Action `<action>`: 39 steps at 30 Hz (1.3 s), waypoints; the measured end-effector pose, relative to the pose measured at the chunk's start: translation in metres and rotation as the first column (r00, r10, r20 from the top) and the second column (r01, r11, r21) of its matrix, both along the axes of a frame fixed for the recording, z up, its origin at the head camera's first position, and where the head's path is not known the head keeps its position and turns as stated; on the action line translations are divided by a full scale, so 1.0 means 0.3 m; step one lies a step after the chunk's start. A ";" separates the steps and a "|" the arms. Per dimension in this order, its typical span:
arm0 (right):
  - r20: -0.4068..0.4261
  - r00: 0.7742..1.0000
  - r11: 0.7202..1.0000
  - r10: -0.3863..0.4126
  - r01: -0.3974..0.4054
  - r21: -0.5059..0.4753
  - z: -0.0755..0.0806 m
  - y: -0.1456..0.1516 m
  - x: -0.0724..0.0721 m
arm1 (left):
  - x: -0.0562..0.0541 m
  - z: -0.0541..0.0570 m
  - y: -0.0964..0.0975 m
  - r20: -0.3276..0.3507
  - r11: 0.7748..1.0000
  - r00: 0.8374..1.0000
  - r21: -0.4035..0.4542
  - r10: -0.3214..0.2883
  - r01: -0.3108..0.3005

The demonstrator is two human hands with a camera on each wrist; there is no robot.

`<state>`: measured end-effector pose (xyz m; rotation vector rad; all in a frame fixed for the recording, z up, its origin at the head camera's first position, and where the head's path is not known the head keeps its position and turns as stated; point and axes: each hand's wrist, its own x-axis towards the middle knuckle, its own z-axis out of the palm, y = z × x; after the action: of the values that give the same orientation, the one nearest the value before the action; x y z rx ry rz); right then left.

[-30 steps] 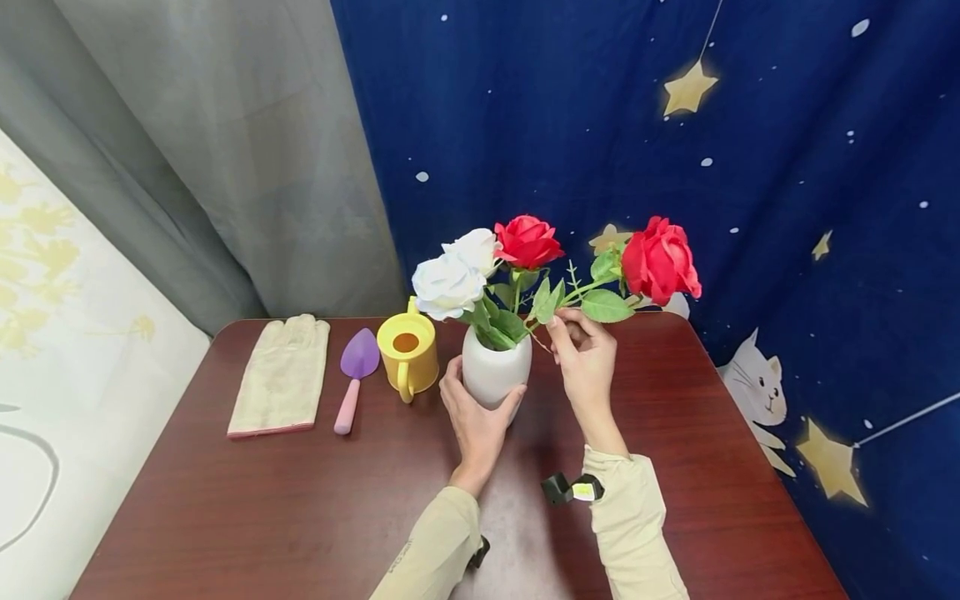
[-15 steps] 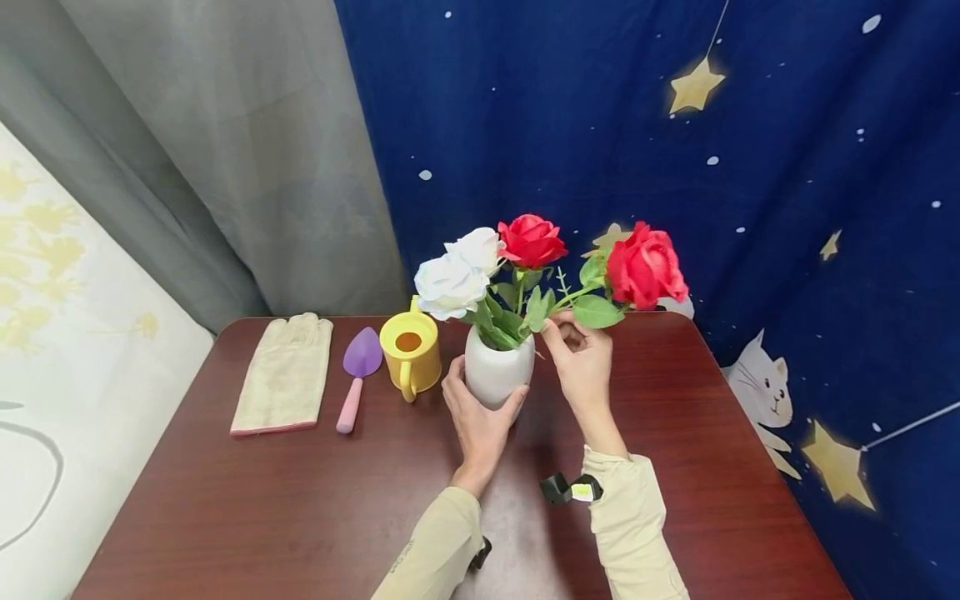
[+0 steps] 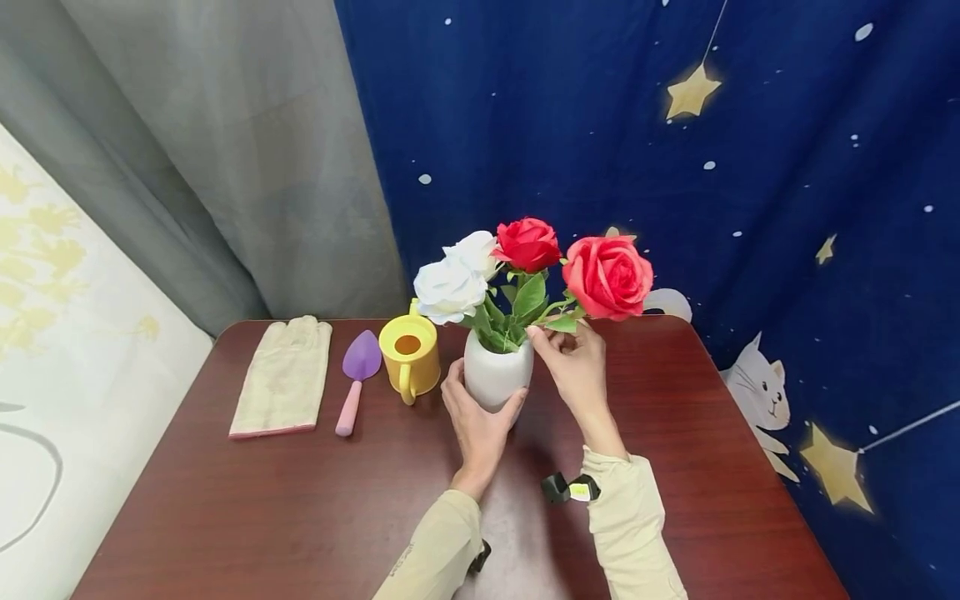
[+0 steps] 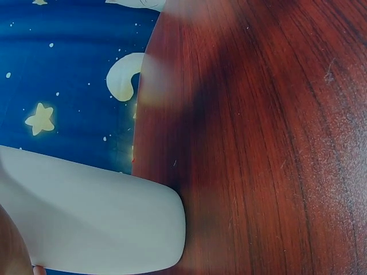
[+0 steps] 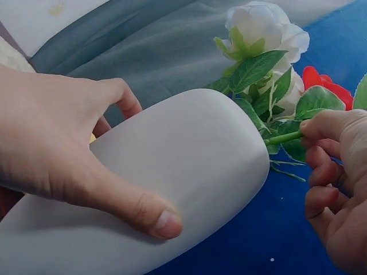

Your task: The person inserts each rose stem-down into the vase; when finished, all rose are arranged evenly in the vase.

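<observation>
My left hand [image 3: 480,425] grips a white vase [image 3: 497,371] low on its body, thumb across the front, as the right wrist view also shows. Two pale white roses [image 3: 450,287] and a red rose [image 3: 528,245] stand in the vase. At the right of the rim, my right hand [image 3: 576,367] pinches the green stem [image 5: 284,138] of a second red rose [image 3: 609,277] between thumb and forefinger. That stem leads into the vase mouth, and its bloom leans out to the right above the hand. In the left wrist view only the vase's side [image 4: 103,217] and a sliver of hand show.
Left of the vase stands a yellow watering can [image 3: 409,358]. Beside it lie a trowel [image 3: 356,379] with purple blade and pink handle, and cream work gloves [image 3: 282,375]. Everything is on a dark red wooden table [image 3: 300,517], with curtains behind.
My right hand has moved slightly left and closer to the vase rim, bringing the second red rose left and lower, its stem further into the vase. The left hand keeps its grip on the vase.
</observation>
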<state>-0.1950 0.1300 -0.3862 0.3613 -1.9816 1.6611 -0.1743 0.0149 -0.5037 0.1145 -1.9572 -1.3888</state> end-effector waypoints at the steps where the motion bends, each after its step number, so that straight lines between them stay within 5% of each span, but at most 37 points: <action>1: -0.007 1.000 0.999 -0.009 0.010 0.052 -0.012 0.001 -0.008 | 0.001 -0.001 -0.002 -0.001 1.000 1.000 0.003 0.000 0.000; 4: -0.030 0.999 0.977 -0.016 0.022 0.212 -0.030 -0.007 -0.019 | 0.002 -0.001 -0.009 -0.002 1.000 1.000 0.004 0.003 -0.003; 7: -0.012 1.000 0.964 0.001 0.002 0.264 -0.039 -0.016 -0.022 | -0.002 0.001 -0.016 0.009 1.000 1.000 0.004 -0.002 0.002; 17: 0.051 0.995 0.995 0.087 -0.089 0.041 -0.047 -0.013 -0.001 | -0.006 0.002 -0.020 0.026 1.000 1.000 0.003 0.014 -0.014; 22: 0.005 0.990 0.989 0.142 -0.142 -0.051 -0.025 -0.013 0.015 | -0.007 0.001 -0.019 0.035 1.000 0.999 0.006 0.004 -0.004; 31: 0.088 0.985 0.965 0.150 -0.126 -0.232 0.003 -0.032 0.023 | -0.005 0.002 -0.008 0.020 1.000 1.000 0.010 -0.016 0.016; 39: 0.123 0.986 0.979 0.111 -0.087 -0.186 0.044 -0.054 0.046 | -0.004 0.002 -0.001 0.007 1.000 1.000 0.007 -0.022 0.022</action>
<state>-0.1812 0.1139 -0.3731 0.2928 -1.9143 1.9569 -0.1754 0.0145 -0.5031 0.1020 -1.9644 -1.4114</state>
